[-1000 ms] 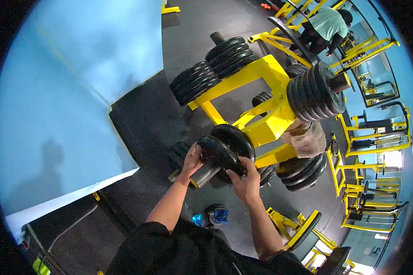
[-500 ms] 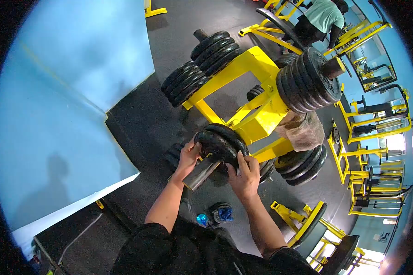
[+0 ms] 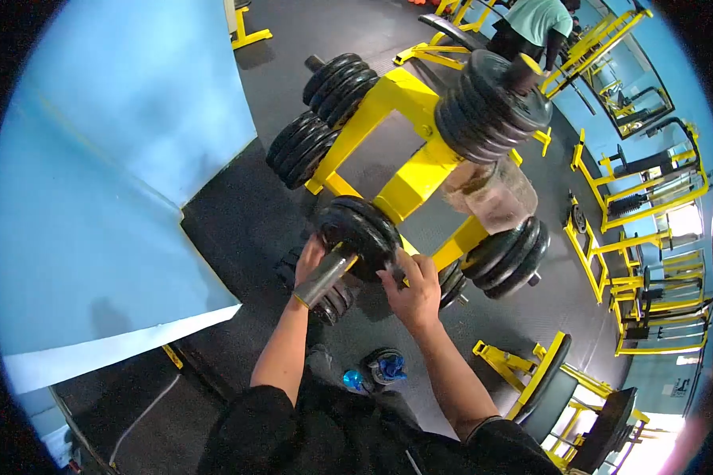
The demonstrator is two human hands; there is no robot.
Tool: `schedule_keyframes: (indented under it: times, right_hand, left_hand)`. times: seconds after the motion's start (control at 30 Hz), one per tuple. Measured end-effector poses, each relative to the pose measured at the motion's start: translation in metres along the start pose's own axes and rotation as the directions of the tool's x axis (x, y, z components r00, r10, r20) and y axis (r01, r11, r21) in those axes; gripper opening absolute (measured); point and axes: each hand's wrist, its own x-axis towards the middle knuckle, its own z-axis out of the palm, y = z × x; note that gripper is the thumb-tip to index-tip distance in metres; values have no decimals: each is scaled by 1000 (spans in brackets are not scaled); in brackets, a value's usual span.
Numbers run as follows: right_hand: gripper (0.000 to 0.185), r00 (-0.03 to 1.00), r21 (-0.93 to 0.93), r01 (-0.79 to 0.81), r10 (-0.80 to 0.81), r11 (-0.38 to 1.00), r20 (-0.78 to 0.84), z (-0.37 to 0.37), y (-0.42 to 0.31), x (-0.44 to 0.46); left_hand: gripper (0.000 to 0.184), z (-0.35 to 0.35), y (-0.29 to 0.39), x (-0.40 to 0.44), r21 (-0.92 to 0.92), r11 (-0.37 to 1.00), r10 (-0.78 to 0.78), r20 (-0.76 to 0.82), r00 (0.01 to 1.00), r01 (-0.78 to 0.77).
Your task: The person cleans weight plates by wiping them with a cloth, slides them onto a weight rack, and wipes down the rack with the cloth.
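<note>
Two black weight plates [image 3: 364, 226] sit side by side on a bare metal peg [image 3: 325, 277] of the yellow plate rack [image 3: 412, 186]. My left hand [image 3: 307, 260] is at the lower left rim of the front plate, its fingers partly hidden behind the peg. At the lower right rim is my right hand [image 3: 417, 294], thumb towards the front face and fingers curled about the edge. The peg's end sticks out towards me, between my hands.
More stacked plates [image 3: 491, 107] hang on the rack's upper peg, with others low on both sides. A blue wall [image 3: 119, 198] stands at left. A bench [image 3: 547, 396] is at lower right, and a blue bottle [image 3: 352, 380] is on the floor. Another person [image 3: 535, 28] bends over farther back.
The view has shifted, so the rack sits further left and higher. My hands stay at the plates; the right hand has slipped slightly lower on the rim.
</note>
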Motion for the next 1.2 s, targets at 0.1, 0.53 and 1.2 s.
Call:
schedule_keyframes:
  times: [0.1, 0.53, 1.2]
  right_hand:
    - [50, 999, 15, -36, 35, 999, 29, -22, 16, -26]
    - [49, 967, 215, -98, 42, 972, 252, -103, 130, -245]
    - [87, 527, -196, -302, 335, 933, 781, 216, 389, -639]
  left_hand:
    - [39, -1, -36, -53, 47, 928, -340, -301, 891, 370]
    - [65, 97, -164, -286, 194, 888, -303, -435, 848, 416]
    - [103, -101, -597, -424, 777, 0, -295, -601, 743, 629]
